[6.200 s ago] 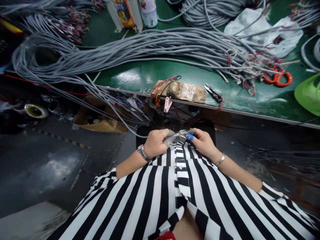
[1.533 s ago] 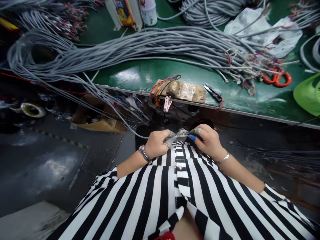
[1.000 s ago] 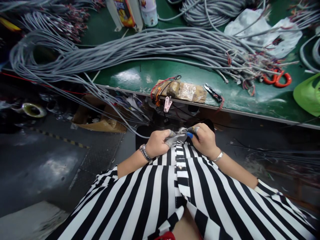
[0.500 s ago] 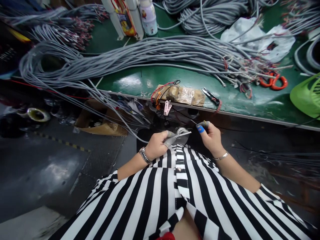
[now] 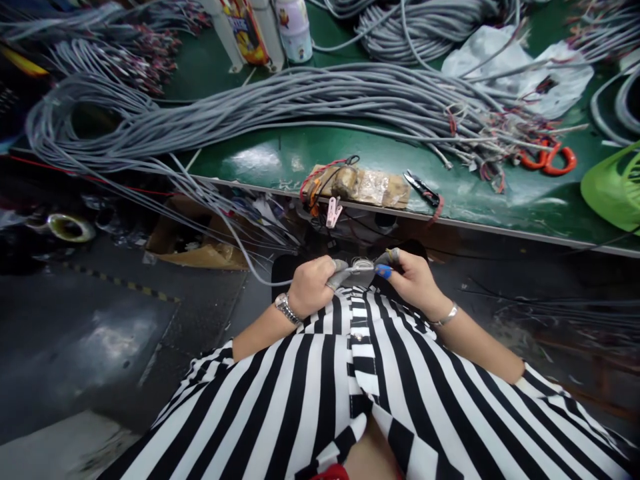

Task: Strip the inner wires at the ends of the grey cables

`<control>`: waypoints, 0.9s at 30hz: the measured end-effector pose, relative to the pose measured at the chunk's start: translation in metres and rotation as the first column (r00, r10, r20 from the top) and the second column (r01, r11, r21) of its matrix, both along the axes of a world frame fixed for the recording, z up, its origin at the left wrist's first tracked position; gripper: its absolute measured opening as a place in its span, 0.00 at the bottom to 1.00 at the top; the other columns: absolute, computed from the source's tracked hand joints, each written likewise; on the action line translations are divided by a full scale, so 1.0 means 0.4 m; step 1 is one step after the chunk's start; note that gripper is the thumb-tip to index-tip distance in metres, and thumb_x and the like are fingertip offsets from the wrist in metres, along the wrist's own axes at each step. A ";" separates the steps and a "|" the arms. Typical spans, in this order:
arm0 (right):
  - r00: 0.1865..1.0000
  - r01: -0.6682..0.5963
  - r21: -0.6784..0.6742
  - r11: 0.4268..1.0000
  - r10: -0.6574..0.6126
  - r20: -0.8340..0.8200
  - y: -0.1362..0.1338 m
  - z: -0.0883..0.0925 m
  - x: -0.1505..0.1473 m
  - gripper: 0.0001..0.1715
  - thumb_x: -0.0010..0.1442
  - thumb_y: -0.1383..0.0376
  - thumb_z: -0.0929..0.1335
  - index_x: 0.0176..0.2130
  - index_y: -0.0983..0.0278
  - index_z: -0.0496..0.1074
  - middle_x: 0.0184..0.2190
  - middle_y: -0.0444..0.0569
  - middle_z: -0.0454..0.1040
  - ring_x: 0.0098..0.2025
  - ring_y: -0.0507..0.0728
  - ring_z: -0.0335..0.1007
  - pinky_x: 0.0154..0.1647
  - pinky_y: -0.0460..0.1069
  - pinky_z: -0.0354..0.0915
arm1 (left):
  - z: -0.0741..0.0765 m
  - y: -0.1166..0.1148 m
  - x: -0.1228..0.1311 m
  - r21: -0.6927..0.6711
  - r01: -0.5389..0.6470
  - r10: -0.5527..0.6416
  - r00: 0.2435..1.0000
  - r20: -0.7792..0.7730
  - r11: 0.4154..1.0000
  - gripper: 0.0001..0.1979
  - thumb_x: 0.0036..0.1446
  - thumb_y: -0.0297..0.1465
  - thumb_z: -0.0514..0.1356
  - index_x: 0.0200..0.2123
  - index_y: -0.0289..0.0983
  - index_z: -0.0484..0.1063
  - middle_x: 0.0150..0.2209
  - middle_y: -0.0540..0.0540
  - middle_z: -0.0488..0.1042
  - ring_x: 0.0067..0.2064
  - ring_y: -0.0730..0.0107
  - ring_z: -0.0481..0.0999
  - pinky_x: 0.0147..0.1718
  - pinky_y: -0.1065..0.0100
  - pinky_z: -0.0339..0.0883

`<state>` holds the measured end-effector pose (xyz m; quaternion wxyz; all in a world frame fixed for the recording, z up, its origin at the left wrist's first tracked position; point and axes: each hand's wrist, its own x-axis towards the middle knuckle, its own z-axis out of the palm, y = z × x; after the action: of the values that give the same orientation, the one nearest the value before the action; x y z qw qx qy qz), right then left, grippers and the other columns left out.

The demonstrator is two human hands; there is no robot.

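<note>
My left hand (image 5: 313, 288) is closed over the end of a grey cable (image 5: 240, 255) that runs down from the bench to my lap; its fingertips wear grey covers. My right hand (image 5: 413, 280), with a blue cover on one fingertip, pinches the thin frayed wire strands (image 5: 361, 267) that stick out of that cable end. Both hands meet just above my striped shirt, below the bench edge.
The green bench (image 5: 280, 157) carries a long bundle of grey cables (image 5: 300, 100), a taped block with red wires (image 5: 360, 185), small black cutters (image 5: 424, 190), orange-handled scissors (image 5: 549, 159), a green basket (image 5: 615, 190) and bottles (image 5: 293, 27). A cardboard box (image 5: 200, 243) and tape roll (image 5: 70, 228) lie on the floor.
Half a second ago my right hand was drawn out to the right of the cable end; it has come back against my left hand. The view has dipped slightly.
</note>
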<state>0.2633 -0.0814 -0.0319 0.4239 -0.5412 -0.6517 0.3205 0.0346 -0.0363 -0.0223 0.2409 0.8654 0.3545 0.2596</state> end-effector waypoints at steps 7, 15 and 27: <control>0.997 -0.071 -0.164 0.984 0.072 -0.003 0.032 -0.020 -0.001 0.17 0.59 0.53 0.65 0.29 0.63 0.69 0.23 0.43 0.70 0.25 0.51 0.63 0.27 0.47 0.62 | 0.008 -0.001 -0.010 -0.399 0.114 -0.034 0.979 0.202 0.910 0.11 0.58 0.36 0.58 0.34 0.34 0.74 0.28 0.48 0.75 0.29 0.73 0.74 0.30 0.74 0.67; 0.782 -0.098 0.281 0.955 -0.100 0.615 0.006 0.078 0.024 0.14 0.62 0.58 0.63 0.38 0.61 0.75 0.37 0.52 0.71 0.35 0.57 0.62 0.37 0.54 0.57 | 0.001 0.003 -0.022 -0.338 0.017 0.019 0.994 0.104 0.941 0.10 0.58 0.35 0.58 0.34 0.35 0.74 0.30 0.47 0.76 0.31 0.72 0.74 0.32 0.72 0.67; 0.746 -0.148 0.283 0.948 -0.081 0.661 0.013 0.071 0.017 0.12 0.59 0.58 0.66 0.30 0.62 0.73 0.34 0.51 0.71 0.33 0.57 0.59 0.35 0.53 0.54 | -0.006 0.001 -0.023 -0.324 0.039 0.003 0.992 0.128 0.945 0.11 0.57 0.37 0.59 0.36 0.35 0.75 0.31 0.47 0.77 0.32 0.71 0.76 0.33 0.72 0.68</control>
<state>0.2700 -0.0763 -0.0036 0.2393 -0.5322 -0.8121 0.0050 0.0255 -0.0359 -0.0246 0.4048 0.7988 0.3684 0.2498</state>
